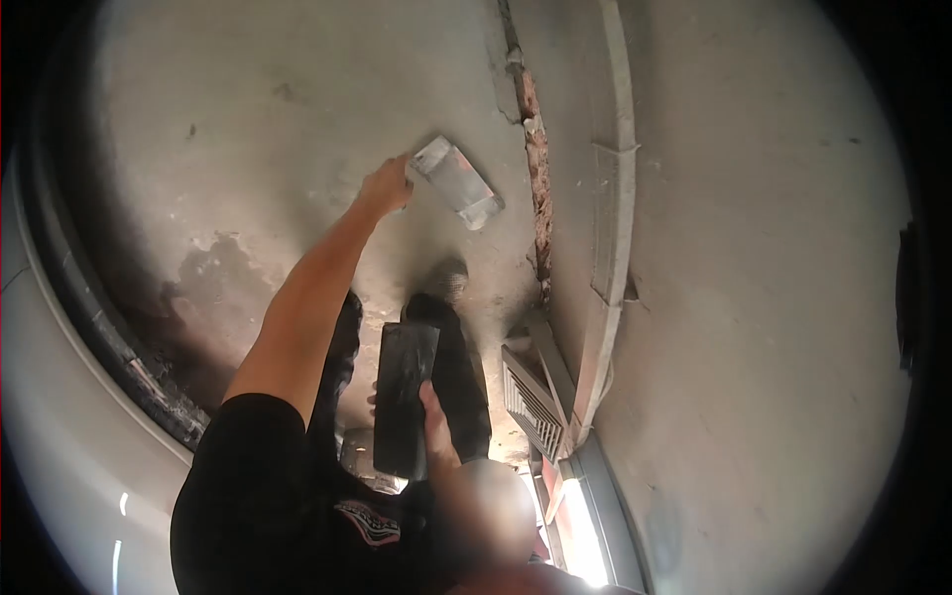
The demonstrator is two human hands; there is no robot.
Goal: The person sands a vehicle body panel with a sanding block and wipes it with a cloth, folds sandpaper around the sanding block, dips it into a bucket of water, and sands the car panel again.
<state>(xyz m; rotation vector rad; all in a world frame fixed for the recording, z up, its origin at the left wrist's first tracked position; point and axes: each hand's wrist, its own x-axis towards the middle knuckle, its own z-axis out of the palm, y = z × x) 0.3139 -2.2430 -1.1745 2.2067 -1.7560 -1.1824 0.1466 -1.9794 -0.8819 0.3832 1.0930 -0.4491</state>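
My left hand (388,185) is stretched far out at the end of a bare arm, its fingers closed in a fist. It meets the near corner of a flat grey rectangular blade (458,184), which looks like a wide scraper with pale smears and a reddish patch; the handle is mostly hidden in the fist. Close to my body, my right hand (436,421) grips a dark rectangular board (405,382) by its long sides, thumb on one edge and fingertips showing at the other. The board stands nearly upright in the view, in front of my dark-clothed legs.
A broken strip with exposed reddish material (537,169) runs along the grey surface. Beside it are a long pale pipe or trim (622,149) and a slatted vent (534,402). Dark stained patches (223,283) lie left of my arm. Bright light enters at the lower right.
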